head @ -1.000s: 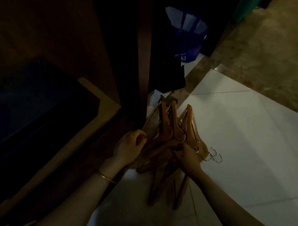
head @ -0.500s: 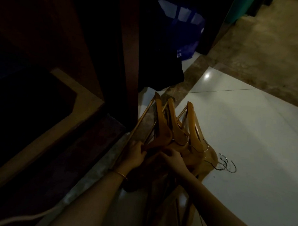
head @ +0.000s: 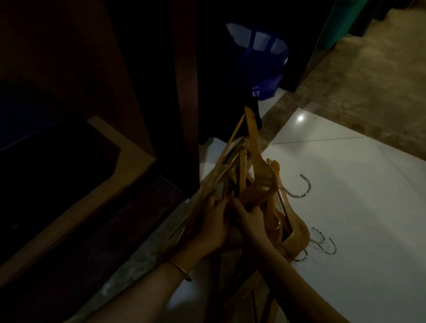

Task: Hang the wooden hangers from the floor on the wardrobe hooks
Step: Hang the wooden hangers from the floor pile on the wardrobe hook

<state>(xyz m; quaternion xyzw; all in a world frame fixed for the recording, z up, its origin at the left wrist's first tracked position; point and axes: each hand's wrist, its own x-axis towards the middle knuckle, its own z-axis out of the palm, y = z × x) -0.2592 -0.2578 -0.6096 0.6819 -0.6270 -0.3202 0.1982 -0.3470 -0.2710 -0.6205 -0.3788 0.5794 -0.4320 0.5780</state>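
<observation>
A bundle of pale-orange wooden hangers w/ curved steel hooks (head: 259, 187) is gathered on the white glossy tiled floor (head: 362, 202), just beside the dark brown wooden wardrobe (head: 180, 112), partly lifted at its far end. The left hand (head: 211, 227) is curled round the thin crossbars on the wardrobe side; the right hand (head: 252, 219) is curled into the middle of the bundle, approx. at the shoulders. Both hands touch each other at the fingertips; exact finger placement can't be told, light is too dim.

Handling, as judged: wood is stiff and light per piece, but the stack is likely awkward; smooth varnish may let pieces slide apart. Steel hooks (head: 322, 242) stick out to the right of the hands, clear of both, some resting on the tile, and are likely to snag each other. Best hold is prob. at the neck under the hook, one hanger separated at a time. Wardrobe hooks aren't seen. A blue plastic bag (head: 259, 59) sits well beyond.
</observation>
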